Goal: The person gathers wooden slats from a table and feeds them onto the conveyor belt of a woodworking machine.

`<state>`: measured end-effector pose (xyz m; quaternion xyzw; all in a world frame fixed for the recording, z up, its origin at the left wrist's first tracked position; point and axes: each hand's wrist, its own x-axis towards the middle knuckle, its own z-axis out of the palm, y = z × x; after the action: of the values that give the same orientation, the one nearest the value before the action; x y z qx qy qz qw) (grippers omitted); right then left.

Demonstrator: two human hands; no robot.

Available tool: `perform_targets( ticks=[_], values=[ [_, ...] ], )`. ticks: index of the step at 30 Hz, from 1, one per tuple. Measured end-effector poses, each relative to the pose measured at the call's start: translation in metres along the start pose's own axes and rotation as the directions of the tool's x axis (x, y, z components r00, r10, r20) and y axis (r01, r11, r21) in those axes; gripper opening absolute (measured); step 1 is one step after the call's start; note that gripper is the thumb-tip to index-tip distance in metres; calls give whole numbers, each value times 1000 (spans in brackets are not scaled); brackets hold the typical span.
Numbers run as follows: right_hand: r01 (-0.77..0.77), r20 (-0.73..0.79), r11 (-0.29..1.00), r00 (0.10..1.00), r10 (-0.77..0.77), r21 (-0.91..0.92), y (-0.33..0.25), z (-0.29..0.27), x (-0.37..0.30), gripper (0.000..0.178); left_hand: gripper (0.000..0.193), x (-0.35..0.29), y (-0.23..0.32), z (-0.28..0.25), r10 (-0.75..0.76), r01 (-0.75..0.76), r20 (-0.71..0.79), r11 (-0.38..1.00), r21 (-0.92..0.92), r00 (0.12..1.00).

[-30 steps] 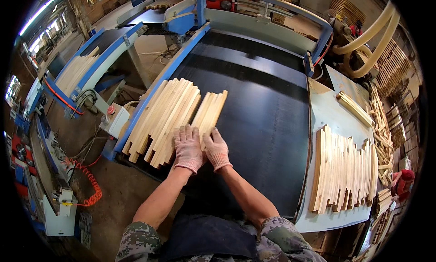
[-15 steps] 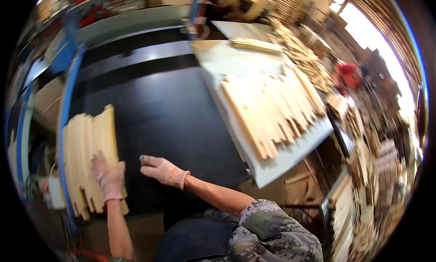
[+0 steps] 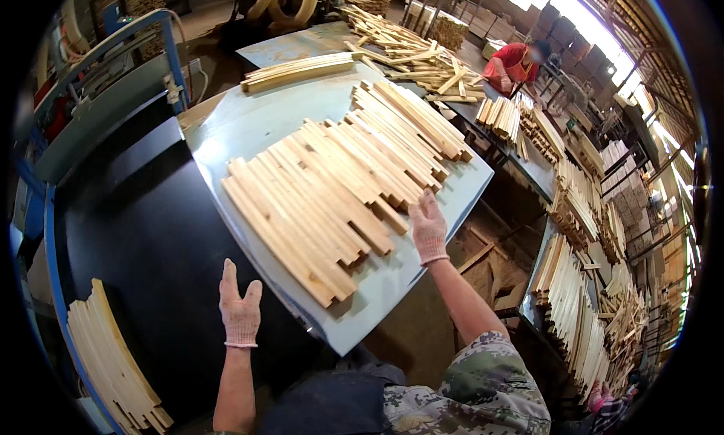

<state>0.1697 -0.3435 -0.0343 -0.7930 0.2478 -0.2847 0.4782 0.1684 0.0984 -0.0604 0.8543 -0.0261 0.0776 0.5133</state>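
A row of pale wooden strips (image 3: 317,190) lies side by side with uneven ends on a light blue-grey tabletop (image 3: 204,129). My right hand (image 3: 428,230), in a pale knitted glove, is at the near ends of these strips, fingers stretched out; whether the fingertips touch them I cannot tell. Over the black flat surface (image 3: 143,231) hovers my gloved left hand (image 3: 240,308), thumb and fingers apart, holding nothing. A second group of wooden strips (image 3: 113,352) rests along the left edge of the black surface.
Blue metal framing (image 3: 54,261) borders the black surface. A small stack of strips (image 3: 302,71) sits at the table's far edge, with a loose heap (image 3: 422,54) beyond. At the far right, a person in red (image 3: 513,65) works near more strips. Further stacks (image 3: 566,314) line the right.
My left hand has come off the left group of strips. My right hand has moved right to the strips on the tabletop. The view has turned rightward.
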Motion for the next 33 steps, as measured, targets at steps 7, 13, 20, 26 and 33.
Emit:
perform_targets(
  ticks=[7, 13, 20, 26, 33],
  values=[
    [89, 230, 831, 972, 48, -549, 40, -28, 82, 65, 88, 27, 25, 94, -94, 89, -2, 931, 354, 996],
    [-14, 310, 895, 936, 168, -446, 11, -27, 94, 66, 92, 31, 42, 102, -209, 223, -77, 931, 289, 975],
    [345, 566, 807, 825, -17, -479, 22, 21, 104, 55, 96, 47, 51, 63, -166, 181, -80, 950, 254, 983],
    [759, 730, 242, 650, -211, -605, 30, 144, 169, 45, 94, 57, 40, 59, 62, -1, -113, 881, 473, 992],
    [334, 534, 815, 844, -36, -473, -57, 195, 65, 59, 98, 25, 15, -29, -224, 293, -190, 772, 564, 956]
  ],
)
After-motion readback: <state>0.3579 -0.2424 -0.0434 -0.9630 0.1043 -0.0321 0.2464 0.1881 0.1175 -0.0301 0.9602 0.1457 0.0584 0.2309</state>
